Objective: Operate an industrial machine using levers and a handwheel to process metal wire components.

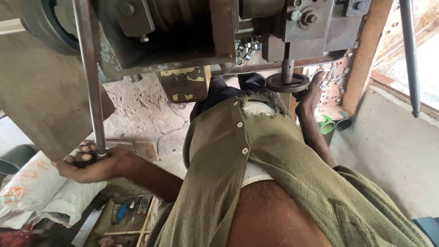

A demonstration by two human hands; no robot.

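Single view, head-worn camera. It looks steeply down the person's own chest and olive shirt [274,151], very close. The machine's underside [183,41] fills the top edge; floor clutter sits far below. Camera seems tilted; horizon unclear.

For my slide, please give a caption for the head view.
Left hand grips a long metal lever; right hand holds the machine's round handwheel.

Rough concrete floor [146,114]; white sacks [41,192] at left; tool tray [125,210] below; pale wall [393,155] at right; daylight through window [427,68], upper right.
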